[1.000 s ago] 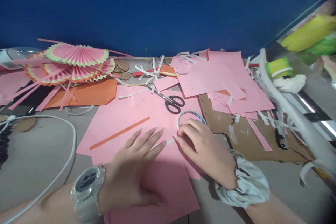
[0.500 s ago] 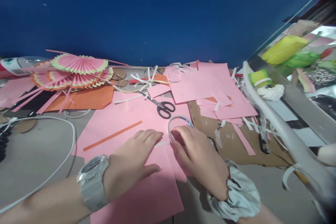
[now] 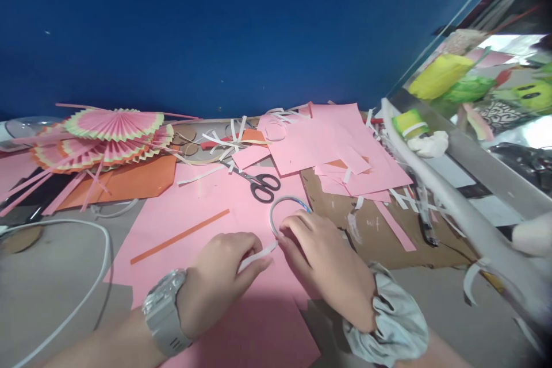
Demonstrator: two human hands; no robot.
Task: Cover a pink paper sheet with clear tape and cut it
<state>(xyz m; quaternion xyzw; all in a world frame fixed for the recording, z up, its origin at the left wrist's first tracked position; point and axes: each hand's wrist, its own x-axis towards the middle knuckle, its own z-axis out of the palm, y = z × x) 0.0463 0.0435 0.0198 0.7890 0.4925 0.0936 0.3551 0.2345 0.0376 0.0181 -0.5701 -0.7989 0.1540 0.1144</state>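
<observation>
My right hand [image 3: 317, 261] is closed on a roll of tape [image 3: 274, 214], its ring standing out beyond my fingers. A pale strip of tape [image 3: 261, 254] runs from the roll to my left hand [image 3: 226, 270], whose thumb and curled fingers pinch it. Under both hands lie overlapping pink paper sheets [image 3: 276, 322]. Black-handled scissors [image 3: 263, 185] rest just beyond the roll. A thin orange paper strip [image 3: 181, 236] lies on the pink sheet to the left of my left hand.
Pleated paper fans [image 3: 114, 126] lie on orange paper [image 3: 146, 178] at the back left. A white cable [image 3: 106, 253] loops at left. More pink paper [image 3: 336, 126] and white scraps cover brown cardboard [image 3: 371, 241]. A grey rail [image 3: 448, 201] and a bin of bags bound the right.
My left hand has gone from lying flat with fingers stretched to curled around the tape strip, which is lifted off the paper. The view has shifted slightly.
</observation>
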